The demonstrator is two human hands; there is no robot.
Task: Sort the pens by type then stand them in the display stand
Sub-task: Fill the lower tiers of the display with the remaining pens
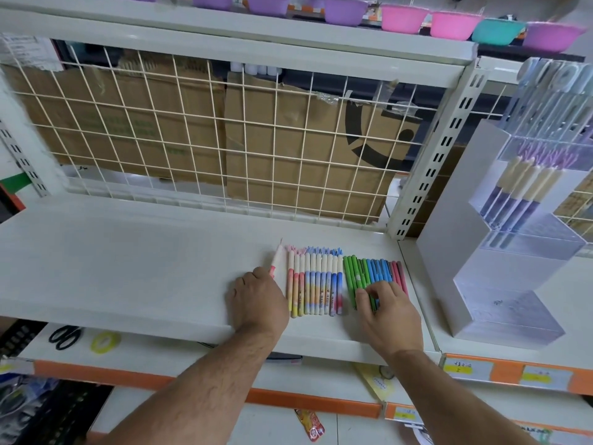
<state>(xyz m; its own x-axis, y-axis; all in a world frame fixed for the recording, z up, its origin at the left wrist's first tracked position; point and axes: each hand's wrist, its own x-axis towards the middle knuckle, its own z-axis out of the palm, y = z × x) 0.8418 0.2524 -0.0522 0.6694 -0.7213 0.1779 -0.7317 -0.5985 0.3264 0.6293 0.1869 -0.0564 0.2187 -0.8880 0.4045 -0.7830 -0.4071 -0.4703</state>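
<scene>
On the shelf (128,268), the left hand (256,295) has its fingers closed around a pink-and-white pen (276,260), tilted beside the pastel row (316,281). The right hand (390,313) bends its fingers onto the green and blue pens (369,271); whether they grip one is unclear.

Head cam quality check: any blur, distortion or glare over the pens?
Head view: wide-angle distortion bows the wire grid and the shelf edge. At the right margin the display stand and bowls smear. At centre the patterned pens and solid-colour pens stay fairly sharp under flat light, with no glare.
</scene>
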